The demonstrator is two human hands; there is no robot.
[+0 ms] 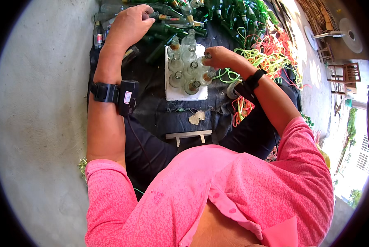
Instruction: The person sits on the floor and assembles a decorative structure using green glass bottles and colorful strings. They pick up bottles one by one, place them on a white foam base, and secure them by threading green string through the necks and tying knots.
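Several clear glass bottles [175,63] stand upright, close together, on a white board [174,94] in front of me. At the board's right side my right hand [218,57] is closed round the neck of one clear glass bottle [205,66]. My left hand [131,25] reaches to the far left, over a heap of lying bottles [110,9]. Its fingers are curled round what looks like the neck of a glass bottle [154,15], mostly hidden by the hand. Green bottles [164,46] lie between the left hand and the board.
More green bottles [234,20] are heaped at the back. Tangled red and yellow-green plastic strips [271,51] lie at the right. A black sheet [151,88] covers the floor under the board. Nearer me are a pale scrap [196,117] and a small wooden piece [188,134].
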